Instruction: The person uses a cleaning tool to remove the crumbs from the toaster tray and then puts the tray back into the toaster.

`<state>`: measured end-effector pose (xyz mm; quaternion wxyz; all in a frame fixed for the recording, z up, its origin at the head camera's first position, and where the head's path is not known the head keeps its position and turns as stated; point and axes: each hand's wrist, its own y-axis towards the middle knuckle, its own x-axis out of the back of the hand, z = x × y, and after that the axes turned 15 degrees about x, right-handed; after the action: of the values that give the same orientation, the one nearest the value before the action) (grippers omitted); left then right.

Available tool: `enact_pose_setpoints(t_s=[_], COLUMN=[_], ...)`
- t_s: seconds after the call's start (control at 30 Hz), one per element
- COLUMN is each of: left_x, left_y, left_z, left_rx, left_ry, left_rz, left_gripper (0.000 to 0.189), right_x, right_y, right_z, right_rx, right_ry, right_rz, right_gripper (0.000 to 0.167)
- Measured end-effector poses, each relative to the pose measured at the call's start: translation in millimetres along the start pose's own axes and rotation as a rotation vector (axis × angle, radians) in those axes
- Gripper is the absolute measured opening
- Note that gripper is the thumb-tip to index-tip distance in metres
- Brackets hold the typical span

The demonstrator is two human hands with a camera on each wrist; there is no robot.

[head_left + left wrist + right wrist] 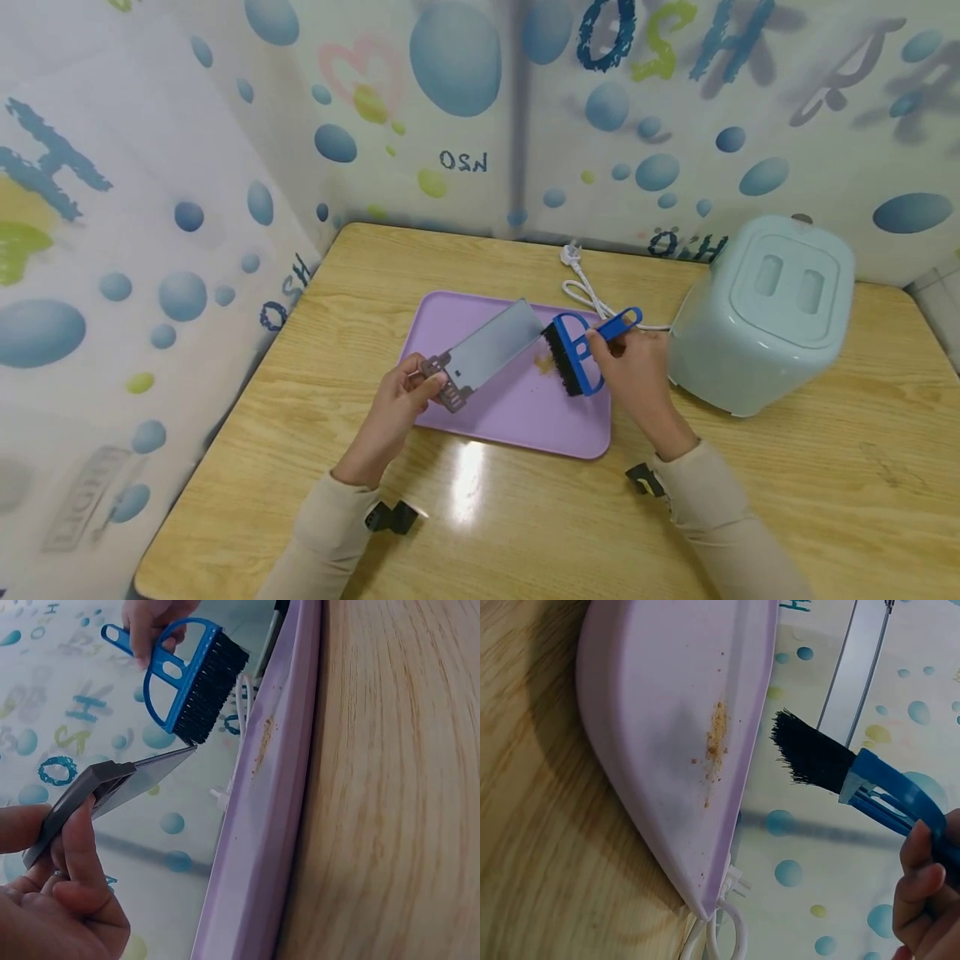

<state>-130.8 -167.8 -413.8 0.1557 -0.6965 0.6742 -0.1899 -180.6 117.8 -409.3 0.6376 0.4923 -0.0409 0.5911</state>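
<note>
My left hand (pixel 393 404) pinches the brown-grey end of a flat metal crumb tray (pixel 491 342) between thumb and fingers. The crumb tray is tilted above a purple serving tray (pixel 510 425), its far end up and to the right. In my right hand (pixel 637 375) is the handle of a blue brush (pixel 587 350) with black bristles. The bristles are right at the crumb tray's far end in the left wrist view. Brown crumbs (pixel 716 742) lie in a small patch on the purple tray, below the bristles.
A pale green toaster (pixel 757 325) stands on the wooden table (pixel 300 450), right of the purple tray. Its white cord and plug (pixel 572 255) lie behind the tray. A patterned wall covering (pixel 450 200) rises behind the table and along its left side.
</note>
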Motion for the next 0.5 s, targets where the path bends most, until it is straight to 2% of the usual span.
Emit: enact_pose_setpoints(t_s=[0.33,0.5], left_x=[1.9,4.0], left_y=[-0.8,-1.6], left_z=[1.5,3.0], left_rx=[-0.008,-0.012], left_ry=[-0.01,-0.007], left_rz=[0.005,-0.002], left_gripper=[0.019,0.019], right_x=[1.6,1.6], right_y=[-0.5,-3.0], right_z=[-0.1,-2.4], right_rx=[-0.052,-0.052], right_ry=[-0.013,-0.008], right_rz=[0.024,0.02], right_gripper=[0.025,0.024])
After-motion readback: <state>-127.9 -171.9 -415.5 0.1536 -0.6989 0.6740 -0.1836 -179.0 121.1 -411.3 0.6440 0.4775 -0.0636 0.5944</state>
